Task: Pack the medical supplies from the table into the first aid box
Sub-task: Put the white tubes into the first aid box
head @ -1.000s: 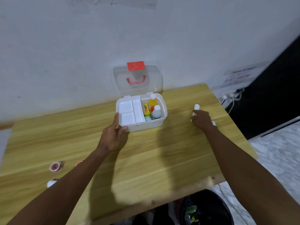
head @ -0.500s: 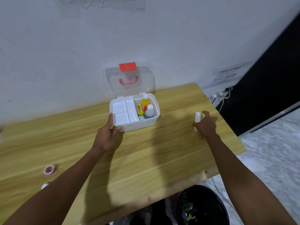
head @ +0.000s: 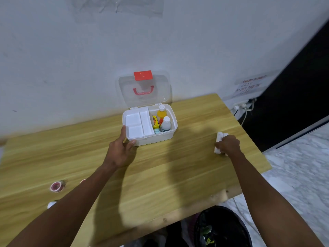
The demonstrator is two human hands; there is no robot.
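The white first aid box [head: 169, 135] stands open at the back of the wooden table [head: 160, 175], its clear lid [head: 144, 90] upright against the wall. Inside its right part are an orange bottle [head: 162, 114], a white bottle [head: 166, 123] and a yellow packet [head: 155, 122]; a white tray [head: 138, 123] fills the left part. My left hand [head: 121, 150] grips the box's front left corner. My right hand [head: 227, 144] closes on white bandage rolls [head: 219, 136] lying on the table to the right of the box.
A pink tape roll [head: 56, 186] and a small white item [head: 51, 204] lie near the table's left front; another reddish item [head: 82, 181] peeks out beside my left forearm. A black bin [head: 222, 227] stands below the front edge. Sockets and cables [head: 243, 106] hang on the right wall.
My right hand has curled down over the white bandage rolls at the right of the table. My left hand stays on the box's corner. The view shifted slightly.
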